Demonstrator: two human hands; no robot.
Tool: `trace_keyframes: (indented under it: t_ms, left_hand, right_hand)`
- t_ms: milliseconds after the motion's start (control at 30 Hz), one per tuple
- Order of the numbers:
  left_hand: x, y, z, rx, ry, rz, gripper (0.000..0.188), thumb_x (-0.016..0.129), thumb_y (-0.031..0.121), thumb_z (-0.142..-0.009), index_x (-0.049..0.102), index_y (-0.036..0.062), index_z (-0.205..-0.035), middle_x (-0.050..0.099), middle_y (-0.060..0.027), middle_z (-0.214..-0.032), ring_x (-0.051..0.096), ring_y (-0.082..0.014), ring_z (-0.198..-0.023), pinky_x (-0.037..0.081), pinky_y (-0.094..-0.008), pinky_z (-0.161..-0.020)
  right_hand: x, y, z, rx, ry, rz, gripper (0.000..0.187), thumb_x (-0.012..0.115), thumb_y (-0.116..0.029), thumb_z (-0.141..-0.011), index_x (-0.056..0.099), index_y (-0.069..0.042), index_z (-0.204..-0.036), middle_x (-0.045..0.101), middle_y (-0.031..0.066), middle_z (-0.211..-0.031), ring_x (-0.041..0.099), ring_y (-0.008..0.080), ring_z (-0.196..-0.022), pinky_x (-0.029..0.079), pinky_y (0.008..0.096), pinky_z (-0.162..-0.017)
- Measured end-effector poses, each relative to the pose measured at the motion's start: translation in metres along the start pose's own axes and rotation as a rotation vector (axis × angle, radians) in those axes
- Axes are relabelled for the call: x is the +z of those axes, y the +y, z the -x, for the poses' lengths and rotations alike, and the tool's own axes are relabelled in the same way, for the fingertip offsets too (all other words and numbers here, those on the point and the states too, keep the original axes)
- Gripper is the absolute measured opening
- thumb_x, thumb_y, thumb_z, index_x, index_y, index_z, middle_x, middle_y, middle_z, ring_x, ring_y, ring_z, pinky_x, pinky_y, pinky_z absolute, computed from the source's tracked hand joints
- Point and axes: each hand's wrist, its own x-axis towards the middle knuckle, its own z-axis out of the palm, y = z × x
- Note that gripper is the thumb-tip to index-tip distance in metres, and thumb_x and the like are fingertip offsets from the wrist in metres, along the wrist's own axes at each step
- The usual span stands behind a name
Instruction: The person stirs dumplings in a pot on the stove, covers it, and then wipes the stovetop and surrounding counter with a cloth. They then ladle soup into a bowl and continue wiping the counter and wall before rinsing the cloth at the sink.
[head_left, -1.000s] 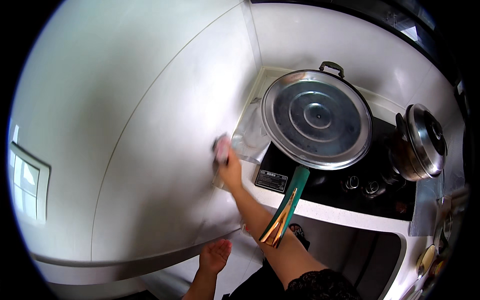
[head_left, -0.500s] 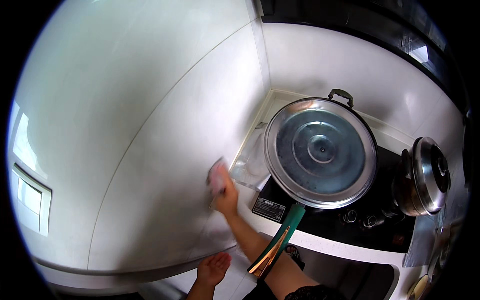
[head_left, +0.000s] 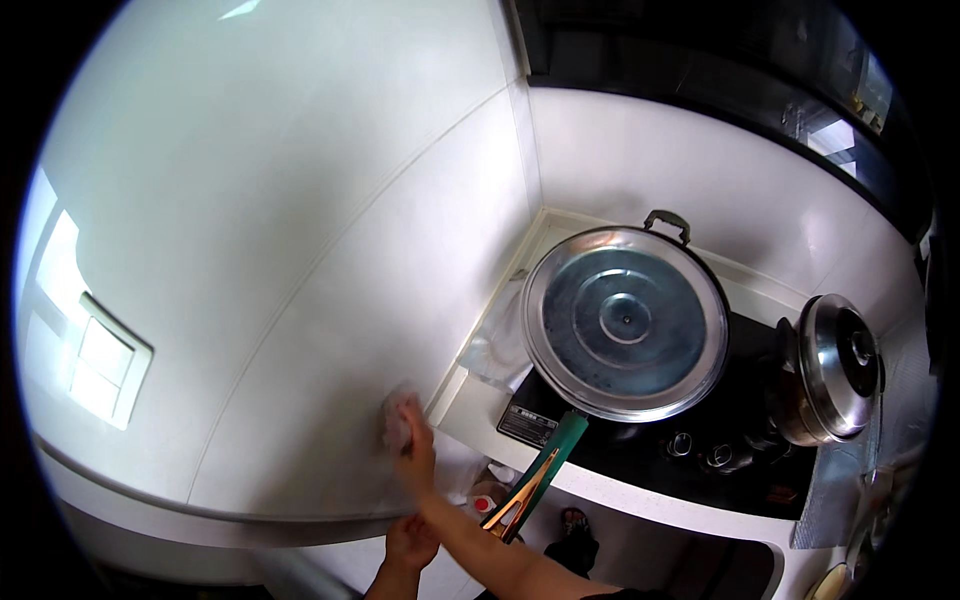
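Observation:
My right hand (head_left: 417, 455) is closed on a pale pinkish cloth (head_left: 394, 420) and presses it against the white wall, low and left of the counter's edge. The cloth is a little blurred, and my fingers hide part of it. Below the right forearm, my left hand (head_left: 408, 545) is held near the wall's lower edge. Its fingers are loosely bent and apart, with nothing seen in them; the forearm covers part of them. The white wall (head_left: 330, 330) rises smooth and glossy, with a curved-looking seam across it.
A large lidded wok (head_left: 640, 310) sits on the black stove (head_left: 650, 470), its green handle (head_left: 540, 475) jutting over the counter edge near my right forearm. A lidded pot (head_left: 838, 370) stands at the right. A wall switch (head_left: 108, 360) is far left. Below the counter is a red-capped container (head_left: 484, 503).
My right hand and the cloth have moved down and slightly left along the wall. My left hand is now partly behind the right forearm. The whole view has shifted a little.

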Motion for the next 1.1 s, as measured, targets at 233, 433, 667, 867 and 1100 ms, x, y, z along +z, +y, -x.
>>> trace_keyframes:
  t_ms: [233, 433, 667, 867, 1100]
  left_hand:
    - [-0.005, -0.009, 0.006, 0.130, 0.189, -0.214, 0.048, 0.048, 0.041, -0.092, 0.054, -0.0042, -0.107, 0.057, -0.0211, -0.110, 0.056, -0.0346, -0.107, 0.045, -0.0434, -0.096]
    - [0.077, -0.001, 0.023, -0.108, -0.179, -0.066, 0.034, 0.047, 0.023, -0.087, 0.056, 0.0008, -0.111, 0.059, -0.0144, -0.114, 0.059, -0.0284, -0.103, 0.050, -0.0425, -0.086]
    - [0.113, 0.021, -0.006, -0.004, -0.001, -0.044, 0.035, 0.042, 0.014, -0.085, 0.054, -0.0086, -0.110, 0.056, -0.0227, -0.116, 0.054, -0.0369, -0.111, 0.047, -0.0464, -0.096]
    - [0.146, 0.014, -0.026, 0.059, 0.095, 0.061, 0.039, 0.041, 0.014, -0.087, 0.047, -0.0103, -0.117, 0.050, -0.0251, -0.123, 0.048, -0.0372, -0.118, 0.041, -0.0473, -0.102]
    - [0.149, 0.009, -0.040, 0.113, 0.216, 0.068, 0.044, 0.042, 0.016, -0.088, 0.043, -0.0082, -0.124, 0.050, -0.0223, -0.125, 0.049, -0.0351, -0.118, 0.042, -0.0462, -0.102]
  right_hand:
    - [-0.004, -0.088, 0.086, 0.006, -0.280, -0.200, 0.053, 0.056, 0.009, -0.077, 0.050, -0.004, -0.127, 0.050, 0.0143, -0.133, 0.046, 0.0269, -0.125, 0.034, 0.0354, -0.104]
    - [-0.024, -0.224, -0.003, -0.242, 0.177, -0.271, 0.039, 0.050, 0.001, -0.087, 0.047, 0.001, -0.126, 0.052, 0.0158, -0.128, 0.051, 0.0239, -0.115, 0.037, 0.0340, -0.099]
    - [-0.005, -0.250, -0.213, -0.350, 0.107, -0.473, 0.036, 0.049, 0.002, -0.091, 0.048, -0.006, -0.126, 0.055, 0.0064, -0.118, 0.052, 0.0161, -0.106, 0.041, 0.0272, -0.093]
    - [0.030, -0.161, -0.322, -0.436, 0.280, 0.106, 0.057, 0.049, 0.019, -0.071, 0.053, -0.008, -0.121, 0.050, 0.0135, -0.130, 0.046, 0.0282, -0.123, 0.038, 0.0341, -0.101]
    - [-0.004, 0.017, -0.352, 0.213, 0.852, -0.011, 0.027, 0.052, -0.001, -0.082, 0.062, -0.006, -0.106, 0.065, 0.0055, -0.096, 0.061, 0.0223, -0.088, 0.047, 0.0331, -0.081]
